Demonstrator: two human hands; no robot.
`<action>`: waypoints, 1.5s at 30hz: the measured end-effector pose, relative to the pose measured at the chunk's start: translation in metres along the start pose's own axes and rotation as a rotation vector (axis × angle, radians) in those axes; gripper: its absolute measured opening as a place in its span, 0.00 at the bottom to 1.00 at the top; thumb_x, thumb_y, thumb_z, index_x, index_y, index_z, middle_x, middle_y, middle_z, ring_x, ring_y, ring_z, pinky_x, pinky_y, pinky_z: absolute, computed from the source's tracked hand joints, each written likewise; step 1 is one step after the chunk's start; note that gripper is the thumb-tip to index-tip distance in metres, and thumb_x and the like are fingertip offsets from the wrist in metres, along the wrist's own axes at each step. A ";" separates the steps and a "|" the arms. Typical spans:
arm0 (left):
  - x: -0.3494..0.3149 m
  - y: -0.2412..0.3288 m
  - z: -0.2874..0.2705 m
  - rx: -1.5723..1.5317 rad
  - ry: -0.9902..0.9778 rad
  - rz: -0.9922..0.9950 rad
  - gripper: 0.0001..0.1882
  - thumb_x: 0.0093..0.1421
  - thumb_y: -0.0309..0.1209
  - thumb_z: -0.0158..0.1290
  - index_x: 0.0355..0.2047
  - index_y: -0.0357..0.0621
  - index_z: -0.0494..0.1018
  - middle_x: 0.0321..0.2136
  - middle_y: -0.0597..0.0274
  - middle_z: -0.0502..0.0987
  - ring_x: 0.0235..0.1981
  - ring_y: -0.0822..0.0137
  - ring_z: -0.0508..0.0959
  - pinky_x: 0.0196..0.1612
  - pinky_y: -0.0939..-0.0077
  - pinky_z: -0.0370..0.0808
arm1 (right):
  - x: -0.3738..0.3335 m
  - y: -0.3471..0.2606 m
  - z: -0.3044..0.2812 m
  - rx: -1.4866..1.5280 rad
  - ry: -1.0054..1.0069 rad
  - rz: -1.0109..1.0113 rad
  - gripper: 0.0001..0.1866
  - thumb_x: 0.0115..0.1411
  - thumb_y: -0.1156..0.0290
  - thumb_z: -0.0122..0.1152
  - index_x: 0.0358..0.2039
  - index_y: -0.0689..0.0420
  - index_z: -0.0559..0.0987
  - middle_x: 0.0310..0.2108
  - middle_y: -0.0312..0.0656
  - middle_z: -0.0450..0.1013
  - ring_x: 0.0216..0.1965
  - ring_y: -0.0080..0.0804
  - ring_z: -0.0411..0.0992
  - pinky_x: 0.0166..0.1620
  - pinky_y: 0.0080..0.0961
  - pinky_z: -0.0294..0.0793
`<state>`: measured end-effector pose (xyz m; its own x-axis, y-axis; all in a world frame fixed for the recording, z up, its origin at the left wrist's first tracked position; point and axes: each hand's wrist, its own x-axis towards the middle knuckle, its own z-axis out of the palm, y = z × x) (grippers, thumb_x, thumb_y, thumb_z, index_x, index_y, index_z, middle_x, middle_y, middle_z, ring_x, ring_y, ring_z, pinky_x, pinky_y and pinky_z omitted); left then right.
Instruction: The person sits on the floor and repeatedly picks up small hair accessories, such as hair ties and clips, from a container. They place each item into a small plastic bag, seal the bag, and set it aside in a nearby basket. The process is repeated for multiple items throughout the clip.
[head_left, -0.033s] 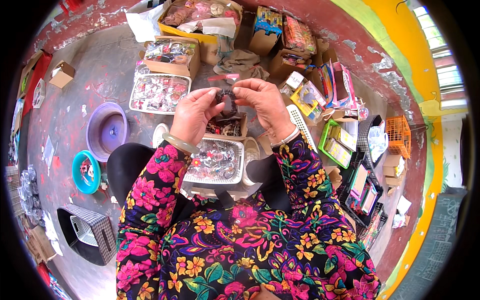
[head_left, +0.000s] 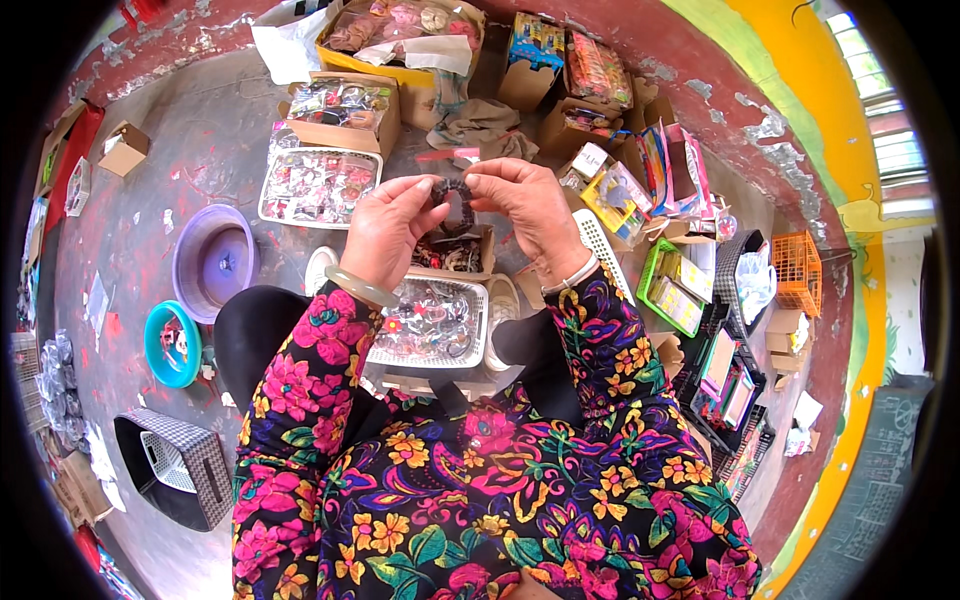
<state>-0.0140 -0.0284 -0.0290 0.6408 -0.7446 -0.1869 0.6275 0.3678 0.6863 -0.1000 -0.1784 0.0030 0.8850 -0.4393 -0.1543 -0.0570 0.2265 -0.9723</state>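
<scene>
A dark, ribbed hair tie (head_left: 455, 188) is stretched as a small ring between my two hands. My left hand (head_left: 390, 228) pinches its left side between thumb and fingers. On the opposite side, my right hand (head_left: 535, 212) grips it with the thumb and fingertips. Just beyond the fingers shows a pink-red strip (head_left: 462, 156); whether it touches the hair tie I cannot tell. Under my hands stands a cardboard box (head_left: 488, 252) holding dark items, partly hidden. Nearer me, a white basket (head_left: 484, 325) between my feet contains small clear packets.
Another white basket (head_left: 268, 190) of packets lies left of my hands. A purple basin (head_left: 183, 262) and a teal basin (head_left: 152, 345) rest on the floor at left. Filled cartons (head_left: 412, 92) line the far side. A green tray (head_left: 652, 270) and orange crate (head_left: 800, 270) stand right.
</scene>
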 end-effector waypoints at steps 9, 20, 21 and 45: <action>-0.001 0.005 0.004 -0.023 -0.018 0.024 0.12 0.60 0.25 0.46 0.42 0.31 0.68 0.39 0.57 0.73 0.39 0.71 0.74 0.42 0.83 0.74 | 0.000 -0.001 -0.003 0.037 0.017 -0.014 0.06 0.54 0.74 0.58 0.30 0.63 0.77 0.26 0.37 0.74 0.28 0.20 0.72 0.31 0.15 0.72; 0.001 0.004 0.003 -0.085 -0.057 0.022 0.12 0.61 0.27 0.45 0.42 0.32 0.68 0.40 0.56 0.73 0.40 0.72 0.74 0.43 0.82 0.74 | -0.001 0.001 0.003 0.050 -0.027 -0.022 0.09 0.56 0.71 0.58 0.31 0.64 0.77 0.27 0.37 0.74 0.28 0.19 0.71 0.33 0.15 0.72; 0.001 0.004 0.003 -0.086 -0.066 0.027 0.12 0.62 0.28 0.44 0.42 0.32 0.68 0.40 0.56 0.73 0.40 0.72 0.74 0.43 0.81 0.74 | 0.000 0.002 0.002 0.058 -0.019 -0.021 0.09 0.56 0.70 0.58 0.31 0.64 0.77 0.27 0.37 0.74 0.28 0.19 0.71 0.33 0.15 0.72; 0.001 0.005 0.004 -0.111 -0.071 0.036 0.11 0.61 0.24 0.43 0.41 0.29 0.68 0.41 0.51 0.73 0.44 0.67 0.73 0.48 0.79 0.72 | 0.005 0.008 -0.005 0.116 -0.076 0.089 0.10 0.59 0.66 0.53 0.31 0.60 0.76 0.27 0.35 0.73 0.28 0.20 0.71 0.33 0.17 0.71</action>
<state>-0.0123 -0.0293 -0.0236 0.6335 -0.7658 -0.1106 0.6521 0.4515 0.6091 -0.0986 -0.1829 -0.0062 0.9113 -0.3470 -0.2214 -0.0873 0.3627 -0.9278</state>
